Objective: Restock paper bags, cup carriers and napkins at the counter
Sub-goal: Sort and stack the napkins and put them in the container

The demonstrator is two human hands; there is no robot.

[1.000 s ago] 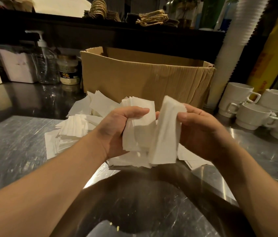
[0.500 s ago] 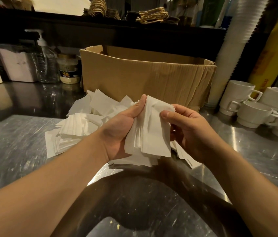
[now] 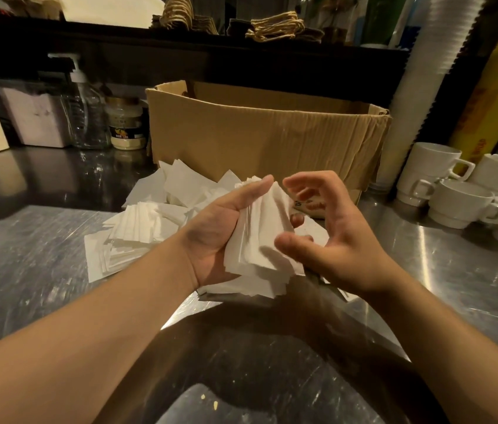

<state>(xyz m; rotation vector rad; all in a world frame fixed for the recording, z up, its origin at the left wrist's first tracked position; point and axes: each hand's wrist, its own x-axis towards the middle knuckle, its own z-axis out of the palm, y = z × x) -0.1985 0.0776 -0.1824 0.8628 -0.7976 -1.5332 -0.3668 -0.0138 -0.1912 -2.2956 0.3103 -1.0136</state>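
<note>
Napkins (image 3: 260,237) fan loosely in my clenched left hand (image 3: 220,237), my right hand (image 3: 330,237) spread open beside them; I reckon they could spill.

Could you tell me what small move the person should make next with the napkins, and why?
Probably close the right hand back onto the napkin stack to square it. The left hand alone grips the stack, its edges are fanned and uneven, and the right hand is open beside it, fingers curled and apparently off the paper.
</note>
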